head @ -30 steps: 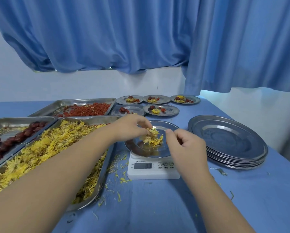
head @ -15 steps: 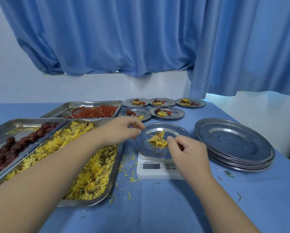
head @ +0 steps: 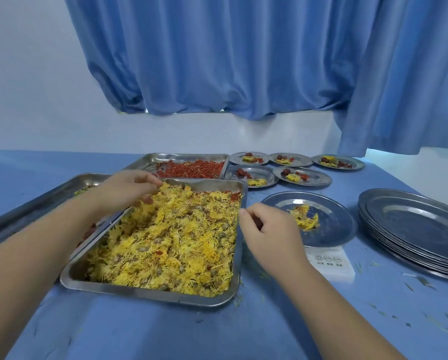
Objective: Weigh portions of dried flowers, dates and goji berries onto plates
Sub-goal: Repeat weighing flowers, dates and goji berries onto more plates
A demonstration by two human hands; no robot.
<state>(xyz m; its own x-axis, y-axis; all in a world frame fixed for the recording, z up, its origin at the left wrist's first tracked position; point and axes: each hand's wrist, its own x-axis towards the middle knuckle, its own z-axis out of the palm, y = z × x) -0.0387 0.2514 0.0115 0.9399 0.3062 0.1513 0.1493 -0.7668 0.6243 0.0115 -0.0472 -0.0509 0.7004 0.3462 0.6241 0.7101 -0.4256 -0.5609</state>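
The flowers point(head: 171, 240) in the near tray point(head: 145, 292) are showing bright yellow, flecked with dull brown and a few red bits, while the goji berries point(head: 191, 169) farther back are showing orange-red and the dates point(head: 286, 172) dark red. The plates point(head: 332, 229) are gleaming silver-grey with a blue tint on the plain blue table point(head: 217, 331), and the scale point(head: 332, 266) is showing white. Far off, a plain blue curtain point(head: 243, 61) is hanging against a white wall point(head: 30, 87).

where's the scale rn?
Head view, right of centre: the scale sits under the plate holding a few dried flowers, between the flower tray and the stack of empty plates, its left part hidden by the right hand.
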